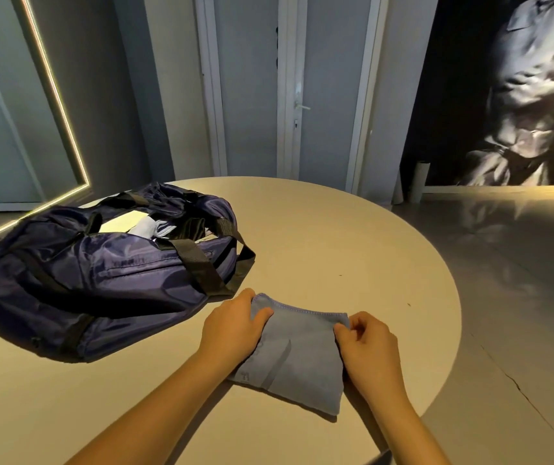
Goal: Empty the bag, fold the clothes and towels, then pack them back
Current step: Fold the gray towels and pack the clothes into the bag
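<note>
One folded towel lies on the desk between two hands, its longer side running roughly 12 to 6. The left hand pinches its far corner at 10 o'clock, and the right hand pinches the one at 2. The one bag sits open at 10 o'clock from the towel, nearer the left hand. Inside it show one pale cloth and one dark cloth.

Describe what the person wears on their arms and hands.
Nothing worn shows: the left hand and right hand have no gloves, rings or watch; the left forearm and right forearm are bare, no sleeve in view.
</note>
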Demonstrator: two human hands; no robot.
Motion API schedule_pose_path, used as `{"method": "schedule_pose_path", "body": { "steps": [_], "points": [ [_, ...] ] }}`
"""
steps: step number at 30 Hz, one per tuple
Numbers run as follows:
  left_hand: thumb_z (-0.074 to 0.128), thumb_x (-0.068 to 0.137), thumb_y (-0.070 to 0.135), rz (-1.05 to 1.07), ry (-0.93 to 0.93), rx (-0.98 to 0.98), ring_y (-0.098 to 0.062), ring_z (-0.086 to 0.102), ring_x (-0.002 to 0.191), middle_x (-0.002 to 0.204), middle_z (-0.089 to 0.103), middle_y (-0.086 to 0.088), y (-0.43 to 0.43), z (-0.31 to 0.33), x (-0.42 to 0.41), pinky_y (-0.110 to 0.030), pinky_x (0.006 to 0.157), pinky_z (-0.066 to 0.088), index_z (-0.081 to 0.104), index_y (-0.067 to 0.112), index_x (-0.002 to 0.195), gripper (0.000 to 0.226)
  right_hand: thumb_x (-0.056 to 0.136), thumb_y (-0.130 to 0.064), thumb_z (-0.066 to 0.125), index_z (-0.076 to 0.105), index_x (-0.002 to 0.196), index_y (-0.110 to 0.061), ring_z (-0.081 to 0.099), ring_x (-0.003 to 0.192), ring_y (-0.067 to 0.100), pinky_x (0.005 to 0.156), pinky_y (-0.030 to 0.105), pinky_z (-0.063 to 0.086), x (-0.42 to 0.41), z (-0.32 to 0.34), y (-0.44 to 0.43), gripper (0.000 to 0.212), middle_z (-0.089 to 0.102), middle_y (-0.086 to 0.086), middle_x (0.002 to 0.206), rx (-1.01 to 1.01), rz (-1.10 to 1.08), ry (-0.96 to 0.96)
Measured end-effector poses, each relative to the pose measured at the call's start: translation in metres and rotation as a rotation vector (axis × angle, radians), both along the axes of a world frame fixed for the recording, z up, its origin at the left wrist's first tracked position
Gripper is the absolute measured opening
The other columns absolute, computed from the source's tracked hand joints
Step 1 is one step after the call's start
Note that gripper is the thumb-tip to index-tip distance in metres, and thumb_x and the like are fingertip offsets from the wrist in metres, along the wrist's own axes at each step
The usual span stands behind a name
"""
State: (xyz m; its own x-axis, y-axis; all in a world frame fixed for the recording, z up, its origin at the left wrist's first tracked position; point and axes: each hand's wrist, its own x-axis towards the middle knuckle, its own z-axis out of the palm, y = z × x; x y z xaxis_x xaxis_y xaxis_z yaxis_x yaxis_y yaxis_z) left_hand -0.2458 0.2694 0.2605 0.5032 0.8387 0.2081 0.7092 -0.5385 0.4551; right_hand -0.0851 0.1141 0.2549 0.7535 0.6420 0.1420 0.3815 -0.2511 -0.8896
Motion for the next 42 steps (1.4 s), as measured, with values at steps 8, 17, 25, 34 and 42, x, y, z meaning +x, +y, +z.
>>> {"method": "schedule_pose_path", "body": {
  "steps": [8, 17, 25, 34, 42],
  "points": [
    [0.047, 0.097, 0.066, -0.270, 0.099, 0.049, -0.021, 0.043, 0.134, 0.150, 0.045, 0.004, 0.013, -0.002, -0.001, -0.041, 0.110, 0.038, 0.040, 0.028, 0.153, 0.068, 0.087, -0.039, 0.062, 0.057, 0.089, -0.013, 0.058, 0.071, 0.019, 0.056, 0.029, 0.036, 0.010, 0.016, 0.008, 0.027, 0.062, -0.001, 0.085, -0.422, 0.113, -0.195],
    [0.057, 0.082, 0.081, -0.459, -0.091, -0.427, -0.008, 0.057, 0.121, 0.132, 0.062, 0.016, 0.019, 0.034, -0.009, -0.038, 0.109, 0.045, 0.061, 0.038, 0.131, 0.065, 0.083, -0.017, 0.078, 0.063, 0.101, -0.004, 0.062, 0.083, 0.024, 0.075, 0.038, 0.049, 0.028, 0.064, 0.001, 0.027, 0.067, 0.018, 0.093, -0.237, 0.556, 0.401],
    [0.085, 0.078, 0.047, -0.648, -0.049, -0.491, -0.013, 0.069, 0.092, 0.103, 0.073, 0.000, -0.002, 0.086, -0.024, -0.035, 0.088, 0.055, 0.073, 0.019, 0.109, 0.044, 0.096, -0.018, 0.066, 0.065, 0.120, -0.011, 0.069, 0.106, 0.027, 0.095, 0.041, 0.057, 0.014, 0.105, -0.011, 0.025, 0.071, 0.011, 0.115, -0.091, 0.757, 0.276],
    [0.079, 0.086, 0.039, -0.488, -0.158, -0.068, -0.023, 0.061, 0.073, 0.083, 0.064, -0.005, -0.009, 0.124, -0.051, -0.043, 0.067, 0.051, 0.067, 0.018, 0.093, 0.025, 0.100, -0.027, 0.060, 0.072, 0.116, -0.015, 0.070, 0.104, 0.025, 0.094, 0.041, 0.056, 0.015, 0.136, 0.005, 0.024, 0.075, 0.004, 0.108, 0.013, 0.656, 0.074],
    [0.074, 0.090, 0.031, -0.327, -0.173, 0.547, -0.021, 0.055, 0.074, 0.083, 0.062, 0.004, -0.015, 0.100, -0.076, -0.037, 0.063, 0.044, 0.060, 0.024, 0.096, 0.016, 0.099, -0.013, 0.062, 0.071, 0.103, -0.018, 0.064, 0.090, 0.012, 0.074, 0.022, 0.053, 0.002, 0.116, 0.006, 0.010, 0.071, -0.001, 0.097, 0.122, 0.595, -0.208]
  ]
}}
